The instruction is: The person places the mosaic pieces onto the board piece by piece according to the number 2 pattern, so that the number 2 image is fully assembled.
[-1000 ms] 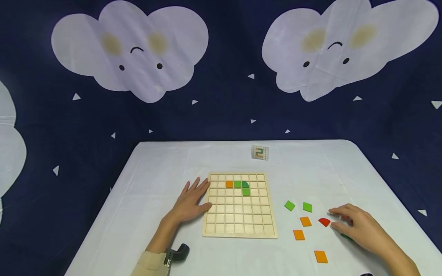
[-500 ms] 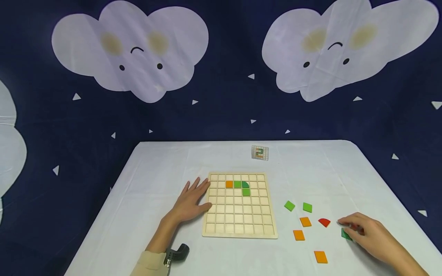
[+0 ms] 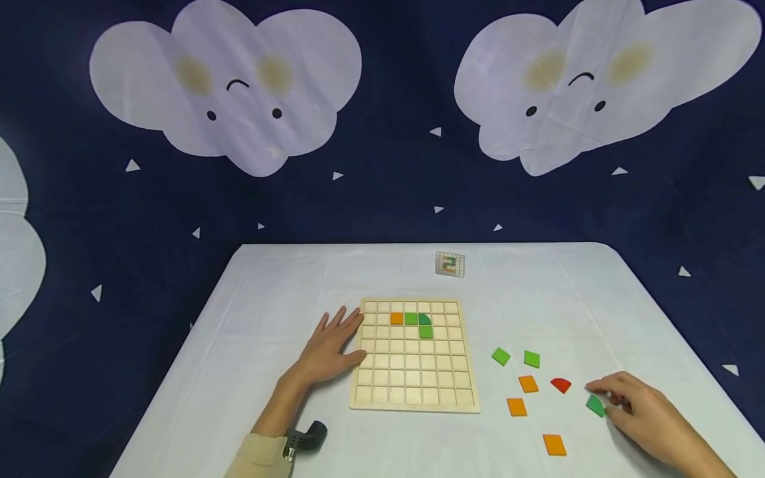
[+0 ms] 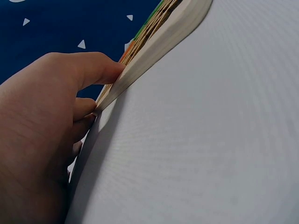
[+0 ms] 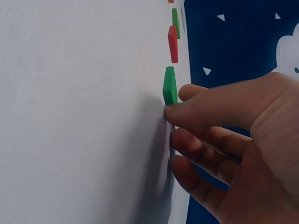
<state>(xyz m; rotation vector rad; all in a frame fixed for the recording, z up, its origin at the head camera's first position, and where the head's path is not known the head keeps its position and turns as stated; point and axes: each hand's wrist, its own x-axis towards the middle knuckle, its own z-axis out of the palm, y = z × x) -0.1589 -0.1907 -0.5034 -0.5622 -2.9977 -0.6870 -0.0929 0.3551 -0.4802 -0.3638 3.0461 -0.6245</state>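
My left hand (image 3: 331, 354) rests at the left edge of a wooden grid board (image 3: 412, 404), fingers spread. In the left wrist view its thumb (image 4: 105, 70) touches the board's edge. My right hand (image 3: 642, 415) is low over the table at the right, fingers loosely bent. Its thumb (image 5: 189, 114) is at the near end of a dark green rounded tile (image 3: 595, 405), which lies on the table; the index finger is beyond the tile. A red quarter-round tile (image 3: 560, 386) lies just left of that hand. On the board sit an orange tile (image 3: 397, 318) and several green ones.
Two light green square tiles (image 3: 532, 359) and several orange square tiles (image 3: 516, 407) lie between board and right hand. A small pattern card (image 3: 449, 264) stands at the back of the white table (image 3: 287, 279). Behind hangs a dark blue cloud-print cloth (image 3: 394, 186).
My right hand has drawn back right from beside the red tile to the dark green tile. That tile has come into view, turned and shifted slightly left. The left hand stays put.
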